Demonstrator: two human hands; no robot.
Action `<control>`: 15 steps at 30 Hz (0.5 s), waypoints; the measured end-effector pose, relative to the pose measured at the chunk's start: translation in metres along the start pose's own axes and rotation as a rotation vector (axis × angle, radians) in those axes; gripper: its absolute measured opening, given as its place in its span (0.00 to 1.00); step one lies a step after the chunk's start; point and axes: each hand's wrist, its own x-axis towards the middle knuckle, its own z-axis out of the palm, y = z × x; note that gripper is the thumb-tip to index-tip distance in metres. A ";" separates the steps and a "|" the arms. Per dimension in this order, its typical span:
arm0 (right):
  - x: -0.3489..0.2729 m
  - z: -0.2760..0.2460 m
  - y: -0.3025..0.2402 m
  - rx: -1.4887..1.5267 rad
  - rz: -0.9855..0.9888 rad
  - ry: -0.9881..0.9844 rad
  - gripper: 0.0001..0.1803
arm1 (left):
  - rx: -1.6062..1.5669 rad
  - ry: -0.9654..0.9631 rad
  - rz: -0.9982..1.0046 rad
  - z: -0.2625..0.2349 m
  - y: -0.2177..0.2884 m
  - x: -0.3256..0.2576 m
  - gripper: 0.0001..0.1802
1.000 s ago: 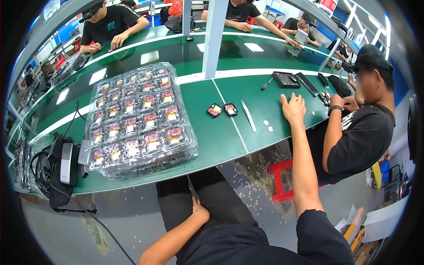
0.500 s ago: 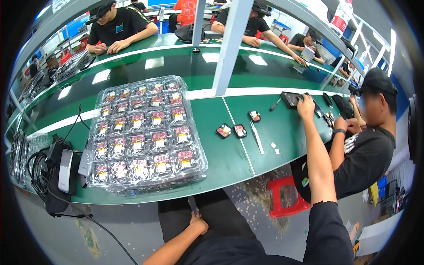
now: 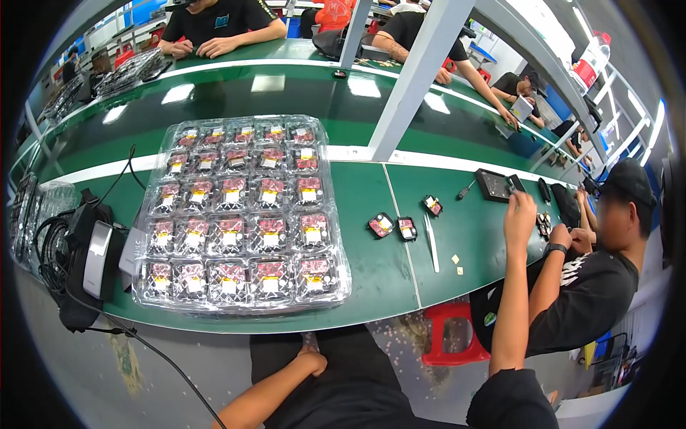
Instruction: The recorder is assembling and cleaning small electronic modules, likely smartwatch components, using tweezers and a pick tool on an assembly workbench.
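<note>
My right hand reaches out over the bench at the right, beside a small black tray. Its fingertips are pinched together; what they hold, if anything, is too small to make out. In my lap rests my left hand, its fingers tucked between my thighs and mostly hidden. Three small square black modules with red and yellow labels lie on the bench, one of them a module on the seam. White tweezers lie close by, with small pale square pieces to their right.
Stacked clear blister trays full of similar modules cover the bench's left part. A black device with cables stands left of them. A grey post rises from the bench. A co-worker sits at right, above a red stool.
My right hand has drawn back slightly from the black tray, fingertips now pinched. The view has shifted, so the bench things appear moved. My left hand stays in my lap.
</note>
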 end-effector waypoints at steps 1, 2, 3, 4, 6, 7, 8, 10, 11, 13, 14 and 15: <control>-0.016 -0.009 -0.015 0.015 0.021 -0.065 0.09 | -0.006 -0.016 -0.002 0.000 0.000 -0.001 0.29; -0.031 -0.018 -0.028 0.025 0.045 -0.128 0.08 | -0.001 -0.022 0.004 0.000 0.001 0.002 0.29; -0.042 -0.026 -0.042 0.069 0.107 -0.216 0.09 | 0.020 -0.045 0.002 -0.001 0.002 0.006 0.32; -0.051 -0.032 -0.056 0.117 0.172 -0.303 0.10 | 0.041 -0.068 -0.002 -0.002 0.001 0.009 0.36; -0.058 -0.045 -0.092 0.348 0.111 -0.407 0.14 | 0.043 -0.022 -0.026 -0.001 0.001 0.009 0.37; -0.062 -0.049 -0.104 0.330 0.050 -0.348 0.16 | 0.038 0.032 -0.049 0.001 0.003 0.007 0.37; -0.065 -0.054 -0.114 0.310 -0.011 -0.288 0.18 | 0.051 0.026 -0.042 -0.001 0.004 0.004 0.37; -0.075 -0.073 -0.143 0.377 -0.109 -0.207 0.18 | 0.026 -0.001 -0.033 -0.002 0.000 -0.003 0.36; -0.082 -0.087 -0.164 0.512 -0.152 -0.191 0.15 | 0.021 -0.003 -0.035 -0.001 -0.002 -0.002 0.36; -0.109 -0.111 -0.199 0.653 -0.481 -0.168 0.08 | 0.052 0.038 -0.100 0.003 -0.002 0.000 0.37; -0.126 -0.123 -0.211 0.776 -0.634 -0.284 0.07 | 0.058 0.036 -0.094 0.006 -0.001 0.003 0.37; -0.138 -0.132 -0.228 1.053 -0.718 -0.409 0.07 | 0.003 0.131 -0.113 0.011 -0.001 0.010 0.38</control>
